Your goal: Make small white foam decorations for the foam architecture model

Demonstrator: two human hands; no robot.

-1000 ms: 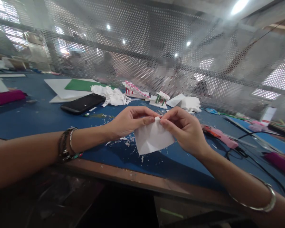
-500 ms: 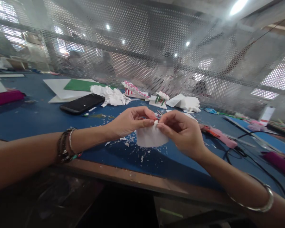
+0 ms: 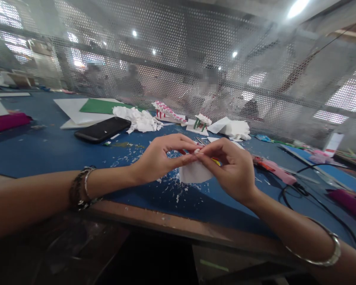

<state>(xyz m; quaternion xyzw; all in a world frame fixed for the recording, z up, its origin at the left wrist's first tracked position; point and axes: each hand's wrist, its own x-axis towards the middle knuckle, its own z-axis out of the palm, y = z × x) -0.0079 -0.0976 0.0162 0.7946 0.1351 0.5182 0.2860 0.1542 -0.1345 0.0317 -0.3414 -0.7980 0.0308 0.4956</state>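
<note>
Both hands meet over the blue table top (image 3: 41, 152) and pinch a small white piece of paper (image 3: 192, 174). My left hand (image 3: 161, 158) grips its top edge between thumb and forefinger. Facing it, my right hand (image 3: 230, 166) pinches the same edge, with the sheet hanging below the fingers. Small white paper scraps (image 3: 169, 180) lie scattered on the table under the hands. Beaded bracelets sit on my left wrist and a metal bangle on my right forearm.
A black phone (image 3: 102, 129) lies at the left, by white and green sheets (image 3: 86, 109) and a crumpled white heap (image 3: 138, 118). Small pink-and-white paper models (image 3: 169, 113) and folded white paper (image 3: 233, 128) stand behind. A pink tool (image 3: 277, 172) and black cables lie right. People sit behind a perforated screen.
The visible paper has shrunk from a wide hanging sheet to a small piece, drawn up between the fingers. Both hands have shifted slightly right and stayed pinched together.
</note>
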